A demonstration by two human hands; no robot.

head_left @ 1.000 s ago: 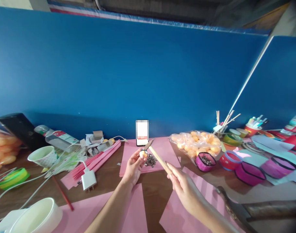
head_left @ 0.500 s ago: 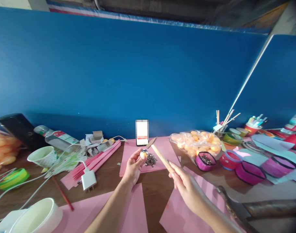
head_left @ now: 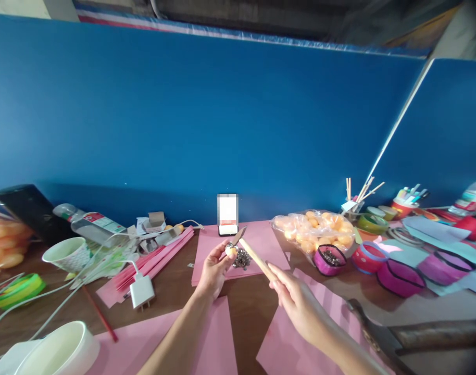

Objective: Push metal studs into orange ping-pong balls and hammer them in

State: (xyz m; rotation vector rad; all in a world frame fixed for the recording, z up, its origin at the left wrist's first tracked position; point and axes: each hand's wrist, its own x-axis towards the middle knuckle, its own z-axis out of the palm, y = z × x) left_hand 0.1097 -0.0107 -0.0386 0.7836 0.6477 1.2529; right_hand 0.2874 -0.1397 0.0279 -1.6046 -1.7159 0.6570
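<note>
My left hand (head_left: 213,268) pinches a small pale-orange ball (head_left: 230,250), like a ping-pong ball, with shiny metal pieces on its top. In my right hand (head_left: 292,291) is the wooden handle of a small hammer (head_left: 259,262). The dark hammer head (head_left: 238,236) is right at the top of the ball; whether they touch I cannot tell. Just right of the ball lies a pile of small shiny metal pieces (head_left: 242,259), probably tacks, on pink paper (head_left: 271,245).
A phone (head_left: 227,214) leans against the blue partition. To the right are a bag of orange balls (head_left: 320,229) and a purple bowl of metal bits (head_left: 330,259). At left are a white charger (head_left: 141,291), a paper cup (head_left: 66,252) and pink strips (head_left: 155,260).
The hammer head has swung down and left onto or close above the ball. My left hand has kept its hold on the ball nearly in place.
</note>
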